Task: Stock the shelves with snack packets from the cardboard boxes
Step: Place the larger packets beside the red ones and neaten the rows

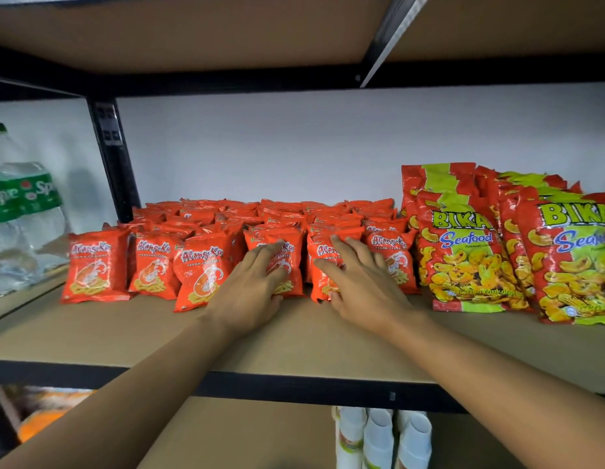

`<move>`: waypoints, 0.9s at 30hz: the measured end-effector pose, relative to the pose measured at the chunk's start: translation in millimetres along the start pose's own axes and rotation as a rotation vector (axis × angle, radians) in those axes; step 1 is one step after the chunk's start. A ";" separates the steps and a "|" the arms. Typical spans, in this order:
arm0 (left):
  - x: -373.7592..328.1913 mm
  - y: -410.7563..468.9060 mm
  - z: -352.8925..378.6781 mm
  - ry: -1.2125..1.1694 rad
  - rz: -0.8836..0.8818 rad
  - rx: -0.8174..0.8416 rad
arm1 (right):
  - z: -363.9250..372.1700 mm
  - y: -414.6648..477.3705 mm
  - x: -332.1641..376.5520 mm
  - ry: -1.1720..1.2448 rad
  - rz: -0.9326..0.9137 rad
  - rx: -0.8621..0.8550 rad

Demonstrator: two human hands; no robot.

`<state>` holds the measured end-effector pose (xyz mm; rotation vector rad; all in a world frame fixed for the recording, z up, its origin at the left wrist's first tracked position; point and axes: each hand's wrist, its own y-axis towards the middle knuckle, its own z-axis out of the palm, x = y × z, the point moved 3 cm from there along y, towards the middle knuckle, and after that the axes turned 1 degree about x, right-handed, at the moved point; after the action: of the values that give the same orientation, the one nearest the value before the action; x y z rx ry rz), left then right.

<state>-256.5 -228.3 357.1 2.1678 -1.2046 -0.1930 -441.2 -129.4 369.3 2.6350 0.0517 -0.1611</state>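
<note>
1. At 6 o'clock, nearest, stacked white cups (379,438) are standing on the lower level.
2. Above them, two bare forearms are reaching over the front edge of the shelf (125,336).
3. At the centre, the left hand (250,286) is lying on the fourth packet (289,253), counted from 9 o'clock. Its grip is apart, with the fingers stretched flat on the front.
4. Just toward 3 o'clock, the right hand (358,286) is pressing the fifth packet (323,262) the same way, with its grip also apart.
5. The orange prawn cracker packets (202,272) are standing upright in a front row of six, with more rows behind them toward 12 o'clock.
6. At 3 o'clock, bigger seafood cracker bags (463,258) are leaning just beside the row.
7. At 9 o'clock, a water bottle (20,225) with a green label is standing in the neighbouring bay.
</note>
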 end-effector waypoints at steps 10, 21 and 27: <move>4.1 2.9 5.2 -0.023 0.007 -0.044 | 9.2 1.1 -4.2 0.027 0.033 -0.002; 6.1 -2.2 3.0 -0.035 0.025 -0.060 | 6.9 -2.5 -2.2 0.079 0.026 -0.055; 10.2 -14.2 -19.1 -0.044 0.032 -0.176 | -3.0 -5.2 5.8 0.093 0.025 -0.138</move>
<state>-232.7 -222.4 365.4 1.9999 -1.1991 -0.3221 -435.4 -123.4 368.8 2.5026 0.0583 -0.0257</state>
